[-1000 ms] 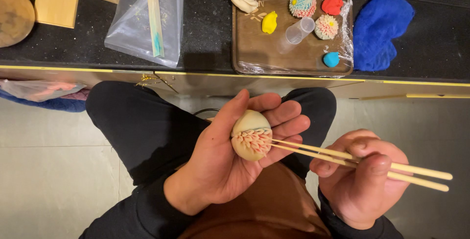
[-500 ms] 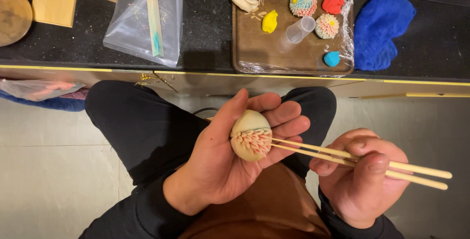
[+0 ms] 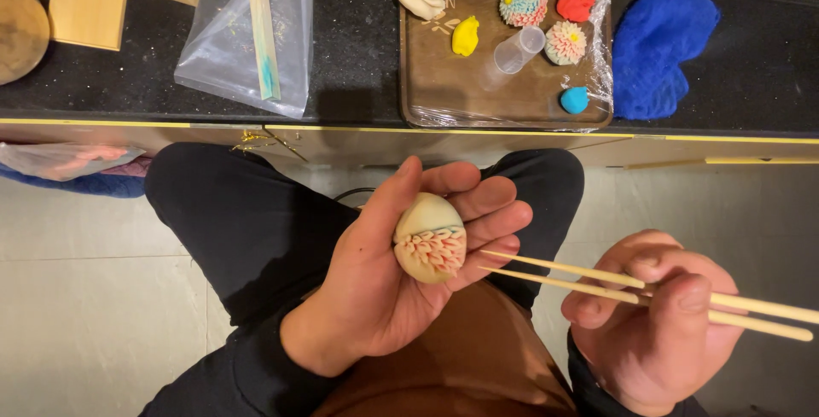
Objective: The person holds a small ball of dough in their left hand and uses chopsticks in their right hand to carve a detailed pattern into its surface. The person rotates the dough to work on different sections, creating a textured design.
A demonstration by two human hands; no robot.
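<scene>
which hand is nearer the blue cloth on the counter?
Right. The right hand holds chopsticks almost directly below the blue cloth; the left hand, cupping the dough ball, sits farther left.

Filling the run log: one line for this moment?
left hand: cradles cream ball | right hand: holds chopsticks, tips by ball | tray on counter

The dough ball (image 3: 429, 236) is cream with a band of pink, petal-like scales. The chopsticks (image 3: 648, 291) are pale wood. On the brown tray (image 3: 452, 97) sit red, yellow, blue and white lumps. The cloth (image 3: 661, 46) is bright blue, the worktop (image 3: 358, 50) speckled black.
</scene>
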